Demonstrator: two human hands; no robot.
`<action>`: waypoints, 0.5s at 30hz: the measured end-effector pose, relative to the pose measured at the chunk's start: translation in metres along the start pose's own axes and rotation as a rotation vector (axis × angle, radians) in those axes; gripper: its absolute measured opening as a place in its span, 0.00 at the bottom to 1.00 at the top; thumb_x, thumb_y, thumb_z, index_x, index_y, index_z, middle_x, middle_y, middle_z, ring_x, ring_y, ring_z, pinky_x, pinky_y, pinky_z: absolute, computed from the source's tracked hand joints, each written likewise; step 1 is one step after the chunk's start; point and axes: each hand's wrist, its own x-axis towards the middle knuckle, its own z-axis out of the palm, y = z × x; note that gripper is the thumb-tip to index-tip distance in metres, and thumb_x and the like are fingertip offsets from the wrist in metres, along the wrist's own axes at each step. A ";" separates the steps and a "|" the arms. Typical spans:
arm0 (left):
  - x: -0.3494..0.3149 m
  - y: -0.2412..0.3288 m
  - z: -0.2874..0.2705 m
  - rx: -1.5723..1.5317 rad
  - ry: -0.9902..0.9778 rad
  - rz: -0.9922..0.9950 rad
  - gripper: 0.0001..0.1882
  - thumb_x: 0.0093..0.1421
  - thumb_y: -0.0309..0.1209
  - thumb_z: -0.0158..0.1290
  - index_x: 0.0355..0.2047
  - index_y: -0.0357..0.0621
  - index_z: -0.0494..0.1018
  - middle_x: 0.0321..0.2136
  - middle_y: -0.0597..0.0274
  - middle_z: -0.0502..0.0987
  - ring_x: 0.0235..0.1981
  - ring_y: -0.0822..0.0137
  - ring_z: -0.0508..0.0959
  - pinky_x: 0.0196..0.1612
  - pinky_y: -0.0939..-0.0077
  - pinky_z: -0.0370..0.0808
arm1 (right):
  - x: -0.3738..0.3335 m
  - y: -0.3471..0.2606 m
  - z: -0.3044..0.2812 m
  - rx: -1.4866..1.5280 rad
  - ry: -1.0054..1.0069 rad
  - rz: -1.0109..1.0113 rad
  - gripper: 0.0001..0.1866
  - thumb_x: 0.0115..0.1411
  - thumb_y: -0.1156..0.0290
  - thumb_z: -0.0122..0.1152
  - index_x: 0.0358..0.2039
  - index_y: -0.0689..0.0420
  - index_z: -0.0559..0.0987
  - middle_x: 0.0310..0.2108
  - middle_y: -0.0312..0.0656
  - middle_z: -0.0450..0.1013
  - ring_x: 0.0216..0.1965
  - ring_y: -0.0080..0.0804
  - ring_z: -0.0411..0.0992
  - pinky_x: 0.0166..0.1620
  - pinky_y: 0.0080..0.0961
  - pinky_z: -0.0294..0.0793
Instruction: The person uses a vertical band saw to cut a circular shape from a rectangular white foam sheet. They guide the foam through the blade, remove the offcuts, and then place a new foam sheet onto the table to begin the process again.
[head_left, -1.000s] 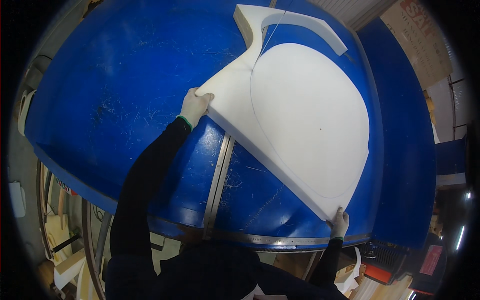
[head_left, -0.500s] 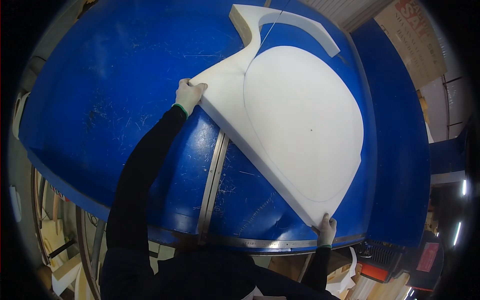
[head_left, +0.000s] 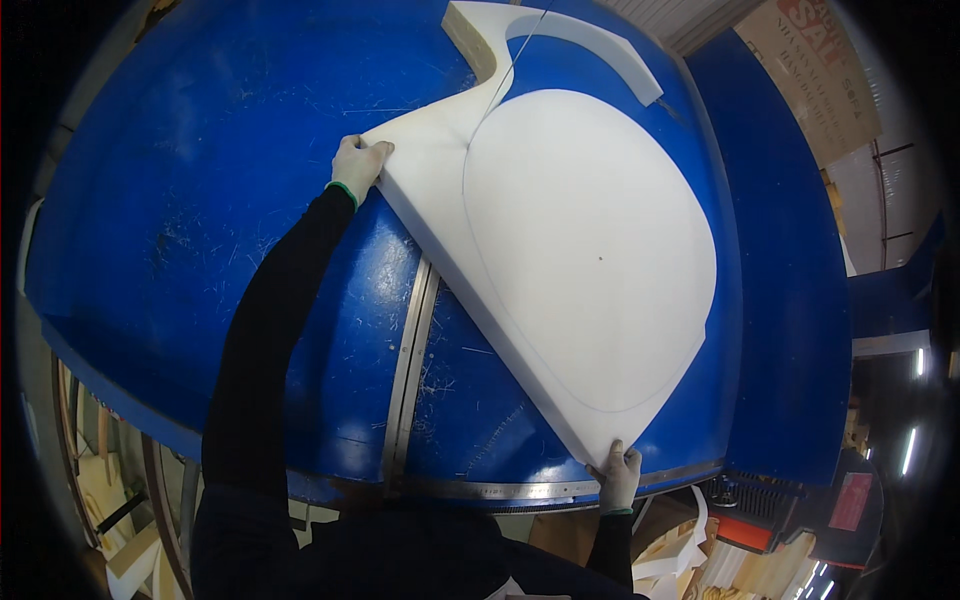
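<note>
A thick white foam block lies flat on the blue tabletop, with a thin curved line drawn on its upper face. My left hand, in a pale glove with a green cuff, grips its left corner, thumb on top. At the pointed near corner my right hand, also gloved, holds the foam with its thumb on the upper face. Up at the far end a thin taut blade or wire comes down to the foam, beside a cut gap. Beyond the gap a narrow curved foam strip arcs to the right, joined to the block's left part.
A metal strip runs across the blue table, and a metal ruler edge follows its near side. A blue panel stands along the right. Foam offcuts lie below left, and a cardboard sheet is at upper right.
The foam block has turned slightly clockwise, its near corner swinging left and its left corner moving away from me. Both hands have moved with it, still gripping. The whole view has shifted a little.
</note>
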 end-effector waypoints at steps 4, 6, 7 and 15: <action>0.009 0.007 0.005 0.028 -0.003 0.010 0.36 0.54 0.37 0.64 0.59 0.31 0.66 0.45 0.47 0.79 0.40 0.60 0.83 0.38 0.66 0.82 | -0.016 -0.005 0.012 0.000 0.000 0.025 0.22 0.71 0.55 0.56 0.49 0.60 0.65 0.46 0.48 0.69 0.45 0.38 0.75 0.35 0.37 0.87; 0.011 0.009 0.009 0.032 -0.013 0.016 0.37 0.54 0.37 0.64 0.60 0.30 0.66 0.45 0.47 0.79 0.40 0.60 0.83 0.37 0.66 0.81 | -0.021 -0.001 0.013 0.000 0.003 0.030 0.22 0.71 0.54 0.56 0.49 0.60 0.65 0.46 0.48 0.69 0.45 0.38 0.75 0.36 0.38 0.87; 0.013 0.010 0.009 0.025 -0.019 0.023 0.37 0.54 0.37 0.64 0.60 0.30 0.66 0.45 0.47 0.79 0.39 0.60 0.82 0.37 0.66 0.81 | -0.023 -0.002 0.017 0.002 0.001 0.023 0.22 0.70 0.54 0.56 0.49 0.60 0.65 0.46 0.47 0.69 0.45 0.37 0.75 0.36 0.38 0.87; 0.014 0.020 0.010 -0.071 -0.007 0.020 0.40 0.55 0.36 0.64 0.61 0.24 0.61 0.41 0.47 0.79 0.36 0.61 0.81 0.33 0.67 0.79 | -0.032 0.003 0.025 -0.006 0.008 0.060 0.23 0.70 0.50 0.57 0.47 0.58 0.66 0.41 0.44 0.69 0.39 0.34 0.74 0.35 0.38 0.86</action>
